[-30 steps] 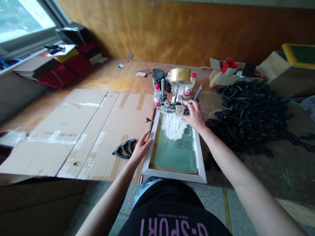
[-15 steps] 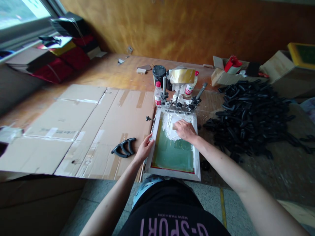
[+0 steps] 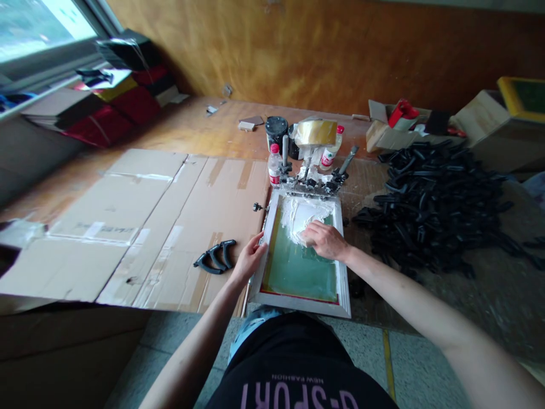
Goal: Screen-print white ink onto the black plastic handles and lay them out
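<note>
A screen printing frame [image 3: 346, 284] lies in front of me, its green mesh [image 3: 298, 272] bordered by pale metal. Thick white ink [image 3: 293, 218] is spread over the mesh's far part. My left hand [image 3: 251, 255] holds the frame's left edge, thumb toward the top. Over the near side of the ink, my right hand [image 3: 326, 240] is closed on a small squeegee, now mostly hidden by the fingers. On the cardboard left of my left hand lies a black curved plastic part [image 3: 215, 257] with several bars.
Flattened cardboard [image 3: 162, 204] covers the table's left side. Behind the frame are a metal clamp [image 3: 310, 184], red-capped bottles [image 3: 275, 165], a black tub [image 3: 276, 129] and a tape roll [image 3: 317, 132]. A heap of black parts [image 3: 430, 204] lies right, near an open box [image 3: 400, 133].
My right hand has moved toward me and slightly right across the mesh, drawing the squeegee over the ink. My left hand stays on the frame's edge. The view has shifted slightly.
</note>
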`<state>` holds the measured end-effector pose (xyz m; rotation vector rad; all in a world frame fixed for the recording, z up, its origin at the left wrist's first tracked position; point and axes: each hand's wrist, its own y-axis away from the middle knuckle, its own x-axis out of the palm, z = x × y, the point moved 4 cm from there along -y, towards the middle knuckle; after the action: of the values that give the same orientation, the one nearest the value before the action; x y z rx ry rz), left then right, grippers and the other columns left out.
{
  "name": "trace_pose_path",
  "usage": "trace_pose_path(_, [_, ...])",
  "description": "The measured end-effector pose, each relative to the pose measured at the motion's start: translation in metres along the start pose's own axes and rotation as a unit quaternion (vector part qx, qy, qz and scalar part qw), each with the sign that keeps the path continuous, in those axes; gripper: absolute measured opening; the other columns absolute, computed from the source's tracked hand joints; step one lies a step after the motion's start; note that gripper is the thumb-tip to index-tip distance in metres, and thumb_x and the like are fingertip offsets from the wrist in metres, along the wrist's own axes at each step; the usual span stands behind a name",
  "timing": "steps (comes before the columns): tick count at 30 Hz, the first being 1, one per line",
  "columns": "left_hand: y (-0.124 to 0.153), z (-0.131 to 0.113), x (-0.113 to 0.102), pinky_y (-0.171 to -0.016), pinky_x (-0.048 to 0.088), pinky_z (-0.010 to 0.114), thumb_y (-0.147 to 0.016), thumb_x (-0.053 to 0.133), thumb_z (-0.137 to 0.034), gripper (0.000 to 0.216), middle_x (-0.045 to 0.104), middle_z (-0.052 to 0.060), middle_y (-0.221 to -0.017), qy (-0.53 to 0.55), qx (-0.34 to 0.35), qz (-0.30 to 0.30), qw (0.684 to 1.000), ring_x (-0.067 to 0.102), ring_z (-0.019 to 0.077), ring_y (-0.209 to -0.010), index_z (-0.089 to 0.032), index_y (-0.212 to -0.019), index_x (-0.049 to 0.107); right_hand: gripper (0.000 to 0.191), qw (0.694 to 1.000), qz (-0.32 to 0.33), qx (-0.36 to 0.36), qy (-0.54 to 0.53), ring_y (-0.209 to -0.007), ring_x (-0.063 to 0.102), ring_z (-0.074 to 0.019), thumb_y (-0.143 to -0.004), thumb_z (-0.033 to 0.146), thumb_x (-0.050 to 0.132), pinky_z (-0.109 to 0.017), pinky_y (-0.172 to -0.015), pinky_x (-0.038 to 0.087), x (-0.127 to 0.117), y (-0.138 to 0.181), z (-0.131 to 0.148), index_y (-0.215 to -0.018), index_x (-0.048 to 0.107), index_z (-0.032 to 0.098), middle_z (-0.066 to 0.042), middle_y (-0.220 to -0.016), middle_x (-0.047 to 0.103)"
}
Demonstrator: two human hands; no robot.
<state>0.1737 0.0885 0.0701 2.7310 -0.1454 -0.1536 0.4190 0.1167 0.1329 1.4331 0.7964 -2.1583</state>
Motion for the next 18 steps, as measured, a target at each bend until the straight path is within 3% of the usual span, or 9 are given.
trace_pose_path(3, [0.007, -0.012, -0.001, -0.054, 0.044, 0.022, -0.076, 0.066, -0.053, 0.075, 0.069, 0.004, -0.081, -0.006, -0.007, -0.003, 1.000, 0.059, 0.0138, -0.062, -0.019, -0.141, 0.048, 0.015, 0.998, -0.025, 0.060, -0.020, -0.089, 0.060, -0.0211, -0.085, 0.019, 0.063, -0.030, -0.077, 0.046, -0.012, -0.016, -0.014, -0.098, 0.068, 0.023, -0.004, -0.093, 0.067])
trace_pose_path(6, [0.017, -0.035, -0.005, -0.051, 0.041, 0.021, -0.076, 0.066, -0.054, 0.074, 0.068, 0.002, -0.081, -0.005, 0.002, 0.007, 1.000, 0.057, 0.0125, -0.060, -0.022, -0.141, 0.048, 0.044, 0.986, -0.075, 0.147, -0.017, -0.091, 0.062, -0.0214, -0.082, 0.027, 0.070, -0.031, -0.080, 0.047, -0.035, -0.043, -0.046, -0.125, 0.060, 0.029, -0.003, -0.105, 0.068])
trace_pose_path(8, [0.024, -0.056, -0.008, -0.050, 0.040, 0.021, -0.078, 0.064, -0.057, 0.063, 0.067, 0.002, -0.081, 0.002, 0.028, 0.003, 1.000, 0.055, 0.0119, -0.059, -0.021, -0.130, 0.059, 0.056, 0.974, -0.106, 0.199, -0.002, -0.089, 0.063, -0.0220, -0.081, 0.030, 0.071, -0.032, -0.080, 0.048, -0.053, -0.050, -0.072, -0.135, 0.053, 0.032, -0.003, -0.107, 0.068])
trace_pose_path(12, [0.023, -0.105, -0.006, -0.051, 0.043, 0.023, -0.082, 0.054, -0.063, 0.052, 0.065, 0.002, -0.078, 0.056, 0.100, -0.013, 0.993, 0.054, 0.0122, -0.059, -0.017, -0.103, 0.069, 0.041, 0.913, -0.216, 0.346, 0.012, -0.082, 0.064, -0.0221, -0.091, 0.035, 0.055, -0.034, -0.080, 0.049, -0.080, -0.009, -0.121, -0.130, 0.057, 0.025, -0.005, -0.092, 0.070])
trace_pose_path(15, [0.007, -0.142, 0.002, -0.062, 0.051, 0.026, -0.083, 0.051, -0.065, 0.054, 0.068, 0.005, -0.089, 0.124, 0.169, -0.023, 0.977, 0.062, 0.0153, -0.073, -0.018, -0.106, 0.064, 0.034, 0.885, -0.220, 0.411, -0.018, -0.078, 0.063, -0.0221, -0.094, 0.033, 0.046, -0.036, -0.078, 0.050, -0.062, 0.034, -0.130, -0.119, 0.062, 0.018, -0.006, -0.084, 0.069])
trace_pose_path(18, [-0.008, -0.164, 0.011, -0.065, 0.052, 0.026, -0.084, 0.049, -0.064, 0.056, 0.069, 0.006, -0.091, 0.152, 0.195, -0.037, 0.968, 0.066, 0.0169, -0.082, -0.017, -0.112, 0.060, 0.030, 0.925, -0.147, 0.345, -0.055, -0.083, 0.062, -0.0206, -0.088, 0.034, 0.059, -0.034, -0.080, 0.050, -0.016, 0.048, -0.107, -0.114, 0.064, 0.020, -0.005, -0.090, 0.069])
